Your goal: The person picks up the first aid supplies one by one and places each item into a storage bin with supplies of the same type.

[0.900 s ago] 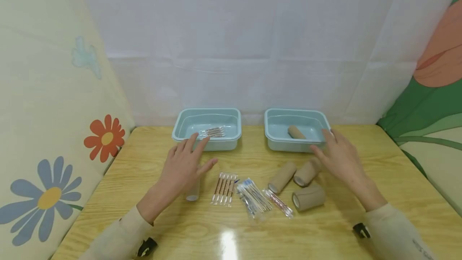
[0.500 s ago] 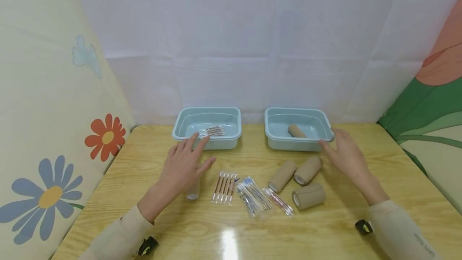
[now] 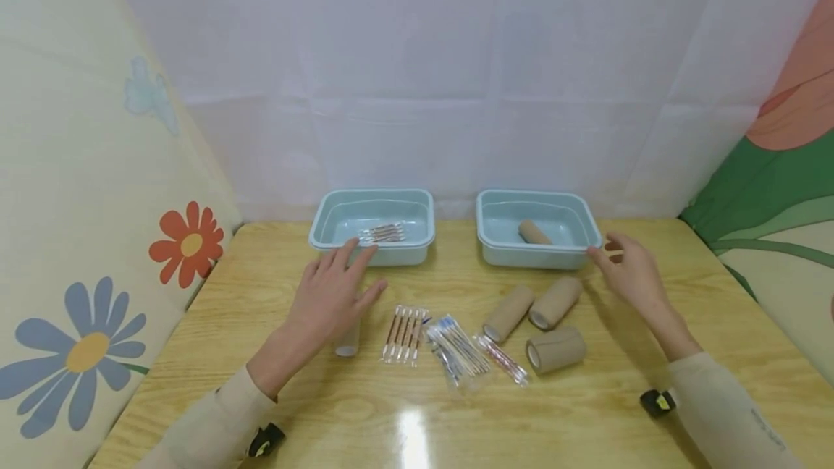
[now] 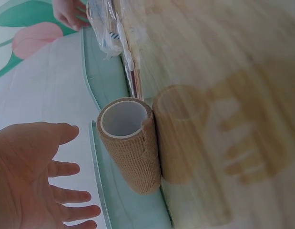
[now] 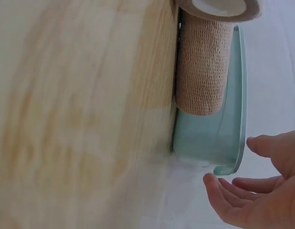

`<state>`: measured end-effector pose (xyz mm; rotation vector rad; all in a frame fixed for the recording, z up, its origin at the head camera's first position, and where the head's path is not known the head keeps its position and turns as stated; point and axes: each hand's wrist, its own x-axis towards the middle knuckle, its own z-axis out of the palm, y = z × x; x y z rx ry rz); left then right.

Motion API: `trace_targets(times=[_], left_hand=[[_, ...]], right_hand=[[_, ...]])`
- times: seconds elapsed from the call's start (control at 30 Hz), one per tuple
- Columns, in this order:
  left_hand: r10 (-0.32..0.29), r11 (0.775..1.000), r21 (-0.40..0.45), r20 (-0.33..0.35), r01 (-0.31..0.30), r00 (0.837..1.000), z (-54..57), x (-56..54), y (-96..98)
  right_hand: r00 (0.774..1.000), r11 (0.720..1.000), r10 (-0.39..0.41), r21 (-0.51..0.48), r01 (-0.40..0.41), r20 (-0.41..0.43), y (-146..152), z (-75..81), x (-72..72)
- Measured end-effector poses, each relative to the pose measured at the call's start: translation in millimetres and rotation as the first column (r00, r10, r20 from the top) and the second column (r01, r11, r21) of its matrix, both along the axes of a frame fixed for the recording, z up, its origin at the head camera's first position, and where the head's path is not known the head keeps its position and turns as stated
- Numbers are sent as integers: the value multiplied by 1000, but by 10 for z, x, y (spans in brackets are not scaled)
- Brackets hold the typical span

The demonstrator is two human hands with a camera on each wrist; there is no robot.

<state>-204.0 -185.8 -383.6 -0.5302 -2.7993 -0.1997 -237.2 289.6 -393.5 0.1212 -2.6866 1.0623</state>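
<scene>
In the head view my left hand (image 3: 329, 301), fingers spread, is above a roll of self-adhesive bandage (image 3: 347, 341), partly hidden under it. The left wrist view shows this tan bandage roll (image 4: 133, 152) apart from the fingers. My right hand (image 3: 630, 275) is at the front right corner of the right blue tray (image 3: 534, 258), fingers loosely bent. Its thumb is close to the rim; whether it touches I cannot tell. One bandage roll (image 3: 534, 233) lies inside that tray. Several more rolls, including one bandage roll (image 3: 556, 350), lie in front of it.
The left blue tray (image 3: 391, 256) contains a pack of brown-stick cotton swabs (image 3: 383, 233). On the wooden table (image 3: 326, 411) lie another brown swab pack (image 3: 405, 336), a bag of swabs (image 3: 458, 347) and a narrow clear packet (image 3: 502, 360). A white cloth (image 3: 404, 78) hangs behind.
My right hand has drawn slightly right and down from the right tray's corner, its fingers coming off the rim. The left hand stays nearly still.
</scene>
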Motion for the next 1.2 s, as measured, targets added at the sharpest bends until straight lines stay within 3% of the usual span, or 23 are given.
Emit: trace_targets(times=[0.33, 0.6, 0.73, 0.87, 0.97, 1.2], left_hand=[[-17, 1000, 13, -24, 17, 1000, -16, 1, -5], [-16, 1000, 16, -20, 17, 1000, -31, 11, -14], [-10, 1000, 14, -12, 10, 1000, -35, 21, -11], [-9, 1000, 16, -1, 9, 1000, -33, 21, -3], [-5, 1000, 18, 10, 5, 1000, -27, 14, 7], [34, 999, 13, 67, -35, 997, 2, 15, 13]], right_hand=[[999, 990, -36, -138, 36, -1, 48, -86, -45], [994, 956, -50, -282, 75, 94, 41, -87, -59], [994, 912, -33, -403, 74, 108, 43, -120, -88], [991, 850, -26, -519, 90, 128, 55, -153, -117], [989, 829, -26, -549, 101, 143, 55, -155, -118], [990, 841, -27, -532, 96, 137, 48, -134, -101]])
